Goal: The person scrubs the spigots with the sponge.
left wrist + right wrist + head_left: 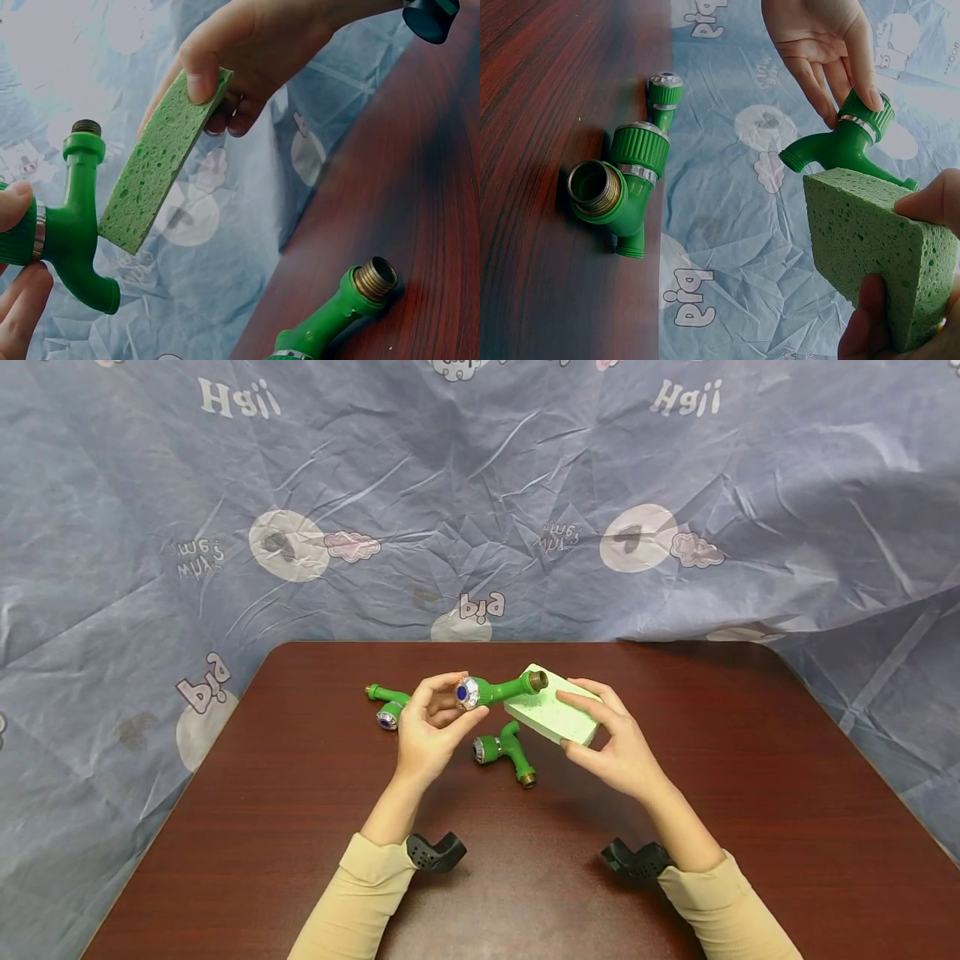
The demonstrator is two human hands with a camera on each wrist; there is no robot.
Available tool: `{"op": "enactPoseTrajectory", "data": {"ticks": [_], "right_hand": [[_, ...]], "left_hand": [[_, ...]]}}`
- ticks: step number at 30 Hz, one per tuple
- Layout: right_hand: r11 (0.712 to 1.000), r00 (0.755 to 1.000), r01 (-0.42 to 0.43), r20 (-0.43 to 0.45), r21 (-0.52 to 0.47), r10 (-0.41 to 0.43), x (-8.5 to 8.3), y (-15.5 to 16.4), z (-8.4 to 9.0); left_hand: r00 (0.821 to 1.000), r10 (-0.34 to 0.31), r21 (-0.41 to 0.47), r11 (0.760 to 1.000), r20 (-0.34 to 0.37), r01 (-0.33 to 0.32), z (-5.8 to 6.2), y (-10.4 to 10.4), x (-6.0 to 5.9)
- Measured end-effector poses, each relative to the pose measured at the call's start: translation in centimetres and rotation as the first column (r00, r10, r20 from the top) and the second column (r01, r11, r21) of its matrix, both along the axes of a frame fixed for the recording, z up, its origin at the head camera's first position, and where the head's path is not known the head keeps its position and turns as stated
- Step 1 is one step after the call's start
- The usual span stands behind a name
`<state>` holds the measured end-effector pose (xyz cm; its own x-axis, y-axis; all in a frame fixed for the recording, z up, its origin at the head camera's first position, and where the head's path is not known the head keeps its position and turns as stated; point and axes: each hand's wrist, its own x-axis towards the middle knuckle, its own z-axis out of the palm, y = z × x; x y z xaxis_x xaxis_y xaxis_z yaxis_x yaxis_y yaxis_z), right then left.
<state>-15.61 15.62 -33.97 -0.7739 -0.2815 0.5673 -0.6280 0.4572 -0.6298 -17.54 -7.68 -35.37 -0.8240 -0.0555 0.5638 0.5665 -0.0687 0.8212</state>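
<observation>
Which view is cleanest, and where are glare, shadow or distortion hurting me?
Head view: sharp, evenly lit, edges bowed by the wide lens. Left wrist view: cloth washed out top left, sponge crisp. Right wrist view: bright patch top right, held tap sharp, dark shadow beside the tap on the table.

Both arms wear long beige sleeves [360, 893] that end at the wrists, each wrist carries a black, perforated plastic camera mount [435, 853] strapped to its underside, and a thin ring [241, 100] sits on one finger.
</observation>
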Motion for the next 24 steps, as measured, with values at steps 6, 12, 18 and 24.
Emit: {"op": "enactPoseTrajectory", "data": {"ticks": [6,12,18,24], "right_hand": [[1.0,1.0,0.008,0.005,-0.007,-0.008,0.0,0.1,0.1],[0.999,1.0,0.0,-0.026,-0.043,-0.002,-0.2,0.7,0.3],[0.997,0.998,-0.004,-0.062,-0.075,0.0,-0.2,0.9,0.4],[0.989,0.995,-0.003,-0.102,-0.146,-0.012,0.0,0.7,0.4]], "left_hand": [[0.999,0.036,0.013,0.999,-0.001,-0.036,-0.4,-0.1,-0.3],[0.993,0.112,-0.031,0.993,-0.026,-0.113,-0.7,-0.2,-0.5],[0.984,0.175,-0.042,0.984,0.003,-0.175,-2.5,-0.3,-1.7],[0.982,0.191,-0.04,0.981,0.015,-0.19,-2.7,-0.2,-1.7]]}}
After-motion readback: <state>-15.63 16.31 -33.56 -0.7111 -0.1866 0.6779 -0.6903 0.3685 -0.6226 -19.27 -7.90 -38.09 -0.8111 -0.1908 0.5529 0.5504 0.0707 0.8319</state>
